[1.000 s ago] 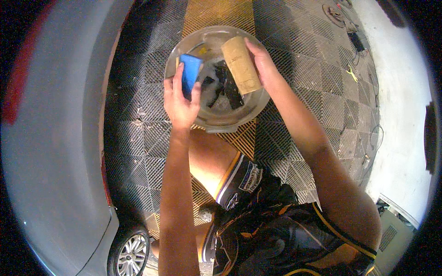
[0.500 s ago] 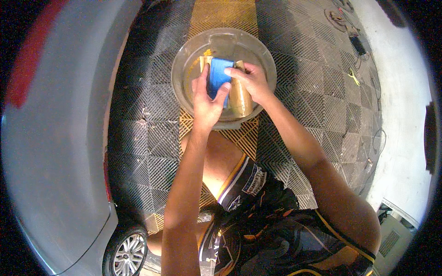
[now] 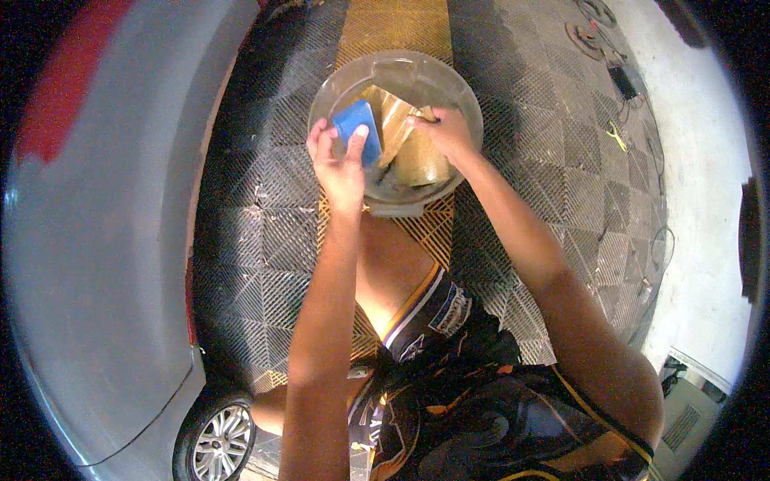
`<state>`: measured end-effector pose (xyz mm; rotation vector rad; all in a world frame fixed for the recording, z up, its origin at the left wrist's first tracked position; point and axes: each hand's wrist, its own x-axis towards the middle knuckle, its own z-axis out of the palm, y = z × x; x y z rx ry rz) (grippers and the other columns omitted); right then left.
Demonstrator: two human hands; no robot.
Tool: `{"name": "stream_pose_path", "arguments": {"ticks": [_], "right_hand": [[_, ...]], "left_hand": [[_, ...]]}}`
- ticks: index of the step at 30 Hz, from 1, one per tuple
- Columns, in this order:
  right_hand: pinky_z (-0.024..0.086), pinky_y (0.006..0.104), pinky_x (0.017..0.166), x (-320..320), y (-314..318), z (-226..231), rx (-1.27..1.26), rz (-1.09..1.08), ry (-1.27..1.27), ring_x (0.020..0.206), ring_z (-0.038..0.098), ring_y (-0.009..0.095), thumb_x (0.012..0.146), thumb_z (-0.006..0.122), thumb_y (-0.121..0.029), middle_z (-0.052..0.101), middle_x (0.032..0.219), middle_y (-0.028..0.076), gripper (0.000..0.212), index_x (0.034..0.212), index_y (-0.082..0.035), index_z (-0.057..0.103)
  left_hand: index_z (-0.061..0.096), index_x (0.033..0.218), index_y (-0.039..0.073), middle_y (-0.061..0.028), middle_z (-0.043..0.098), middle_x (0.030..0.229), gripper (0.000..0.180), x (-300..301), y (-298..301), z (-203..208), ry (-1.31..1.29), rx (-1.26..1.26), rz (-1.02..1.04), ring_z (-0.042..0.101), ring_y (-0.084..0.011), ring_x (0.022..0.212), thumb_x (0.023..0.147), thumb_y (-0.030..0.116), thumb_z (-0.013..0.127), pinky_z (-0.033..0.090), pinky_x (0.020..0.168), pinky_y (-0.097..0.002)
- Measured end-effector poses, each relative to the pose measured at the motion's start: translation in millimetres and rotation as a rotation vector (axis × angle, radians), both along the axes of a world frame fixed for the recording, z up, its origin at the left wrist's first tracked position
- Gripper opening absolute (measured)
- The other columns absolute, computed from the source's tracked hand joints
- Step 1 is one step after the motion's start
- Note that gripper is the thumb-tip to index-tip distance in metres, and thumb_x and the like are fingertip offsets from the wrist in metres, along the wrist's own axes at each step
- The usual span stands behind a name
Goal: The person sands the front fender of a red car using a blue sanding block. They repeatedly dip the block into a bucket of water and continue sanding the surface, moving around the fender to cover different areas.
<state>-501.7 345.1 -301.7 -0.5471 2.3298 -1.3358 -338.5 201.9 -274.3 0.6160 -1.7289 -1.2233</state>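
Note:
My left hand (image 3: pixel 341 175) grips a blue sanding block (image 3: pixel 358 132), its thumb pressed on the near face. The block is tilted, over the left side of a round, translucent grey tub (image 3: pixel 399 70). My right hand (image 3: pixel 451 135) pinches the upper part of a tan, curled sheet that looks like wet sandpaper (image 3: pixel 423 163). A shiny fold of that sheet stands up between the hands, beside the block. Whether it is one piece or two I cannot tell. Both hands are above the tub, whose bottom is partly hidden by the sheet.
A grey car body (image 3: pixel 104 240) with a red patch runs along the left, its wheel (image 3: pixel 222 442) at lower left. Ribbed floor tiles (image 3: pixel 553 184) with a yellow strip (image 3: pixel 397 24) lie beneath. Cables and a black adapter (image 3: pixel 623 82) lie by the white wall at right.
My left hand has moved left with the blue block, tilting it and parting it from the sheet. The sheet has opened out in my right hand.

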Motion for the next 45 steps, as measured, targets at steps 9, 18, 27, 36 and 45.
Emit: {"name": "stream_pose_path", "arguments": {"ticks": [9, 18, 27, 36, 45], "right_hand": [[0.054, 0.0377, 0.078, 2.4, 8.0, 64.9, 0.091, 0.143, 0.280, 0.085, 0.070, 0.030, 0.088, 0.074, -0.014, 0.072, 0.091, 0.016, 0.020, 0.103, -0.001, 0.073], [0.059, 0.0390, 0.089, 91.2, -9.7, 127.4, -0.716, 0.509, 1.099, 0.097, 0.069, 0.024, 0.068, 0.075, 0.005, 0.070, 0.099, 0.004, 0.028, 0.091, -0.011, 0.074], [0.056, 0.0454, 0.097, 208.7, -79.1, 148.1, -0.866, 0.875, 0.675, 0.098, 0.072, 0.028, 0.072, 0.073, 0.015, 0.072, 0.098, 0.015, 0.020, 0.086, 0.000, 0.069], [0.055, 0.0262, 0.089, 294.4, -144.4, 98.8, -0.612, 0.741, -0.285, 0.098, 0.067, 0.011, 0.090, 0.074, 0.000, 0.072, 0.106, 0.007, 0.023, 0.111, 0.002, 0.065], [0.055, 0.0278, 0.083, 360.3, -164.9, 59.6, -0.477, 0.721, -0.392, 0.093, 0.067, 0.012, 0.090, 0.075, -0.001, 0.072, 0.107, 0.009, 0.028, 0.115, 0.002, 0.062]], "left_hand": [[0.059, 0.116, 0.005, -0.0018, 0.066, 0.107, 0.021, 60.9, -5.9, 77.7, 0.275, 0.653, -0.176, 0.059, -0.0093, 0.097, 0.099, 0.014, 0.067, 0.047, 0.090, -0.0275], [0.060, 0.119, 0.005, -0.0065, 0.064, 0.092, 0.064, 185.4, -6.8, 100.5, 0.259, 0.985, -0.222, 0.060, -0.0208, 0.085, 0.100, 0.064, 0.046, 0.049, 0.080, -0.0356], [0.054, 0.144, 0.008, -0.0081, 0.067, 0.126, 0.043, 277.3, -11.4, 76.5, 0.075, 0.453, -0.075, 0.060, -0.0124, 0.077, 0.102, 0.017, 0.058, 0.051, 0.068, -0.0266], [0.072, 0.121, 0.004, 0.0001, 0.070, 0.099, 0.028, 370.0, -22.7, 30.5, 0.063, 0.486, 0.061, 0.060, -0.0059, 0.086, 0.096, 0.018, 0.071, 0.050, 0.076, -0.0237], [0.075, 0.111, 0.001, -0.0013, 0.074, 0.099, 0.023, 407.7, -25.1, 33.8, 0.099, 0.497, 0.134, 0.063, -0.0073, 0.088, 0.097, 0.019, 0.071, 0.051, 0.081, -0.0247]]}}
